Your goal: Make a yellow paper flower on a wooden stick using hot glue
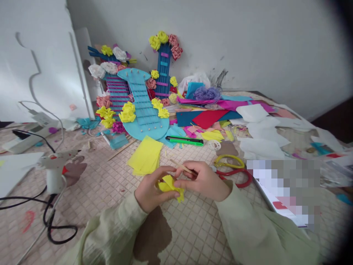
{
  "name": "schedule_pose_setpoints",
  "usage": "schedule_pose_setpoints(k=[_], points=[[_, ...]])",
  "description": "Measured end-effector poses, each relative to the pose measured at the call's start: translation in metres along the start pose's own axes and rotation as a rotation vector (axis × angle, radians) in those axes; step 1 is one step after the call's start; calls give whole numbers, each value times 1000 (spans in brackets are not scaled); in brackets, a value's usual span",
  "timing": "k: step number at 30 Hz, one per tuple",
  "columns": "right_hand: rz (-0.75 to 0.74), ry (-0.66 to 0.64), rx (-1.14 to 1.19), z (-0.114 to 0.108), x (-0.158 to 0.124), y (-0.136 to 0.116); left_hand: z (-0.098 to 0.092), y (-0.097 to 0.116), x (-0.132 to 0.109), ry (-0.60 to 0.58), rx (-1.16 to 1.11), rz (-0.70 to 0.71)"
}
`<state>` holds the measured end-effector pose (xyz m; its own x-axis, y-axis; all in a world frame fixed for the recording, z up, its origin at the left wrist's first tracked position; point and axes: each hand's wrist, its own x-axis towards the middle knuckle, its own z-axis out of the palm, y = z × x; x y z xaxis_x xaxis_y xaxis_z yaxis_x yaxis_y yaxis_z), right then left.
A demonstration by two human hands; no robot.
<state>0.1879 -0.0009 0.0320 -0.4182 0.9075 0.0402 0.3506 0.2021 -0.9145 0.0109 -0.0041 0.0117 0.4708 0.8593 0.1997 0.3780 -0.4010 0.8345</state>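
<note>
Between my two hands is a yellow paper flower [168,184] with folded petals. My left hand [153,187] grips it from the left, thumb in front and fingers behind. In my right hand [202,180] a thin wooden stick [182,167] is held, its tip pointing up and left, while the thumb and fingertips touch the flower's right side. Just beyond my hands lies a stack of yellow paper sheets [145,154]. Behind it a light blue board [145,110] strung with threads leans upright, yellow paper flowers [127,112] on its sides.
A hot glue gun [53,171] with looping cords stands at the left. Green utility knife [184,140], scissors with red and yellow handles [234,178] and a phone-like screen [286,209] lie around. Coloured sheets [211,118] pile at the back right; a decorated dark blue piece [163,70] leans on the wall.
</note>
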Motion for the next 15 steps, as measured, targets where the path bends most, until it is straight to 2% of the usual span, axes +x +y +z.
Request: schedule_pose_setpoints(k=[5, 10, 15], points=[[-76, 22, 57, -5, -3, -5, -7, 7, -1, 117, 202, 112], [-314, 29, 48, -4, -5, -8, -12, 9, -2, 164, 360, 363], [-350, 23, 117, -2, -5, -7, -14, 8, -3, 164, 379, 405]])
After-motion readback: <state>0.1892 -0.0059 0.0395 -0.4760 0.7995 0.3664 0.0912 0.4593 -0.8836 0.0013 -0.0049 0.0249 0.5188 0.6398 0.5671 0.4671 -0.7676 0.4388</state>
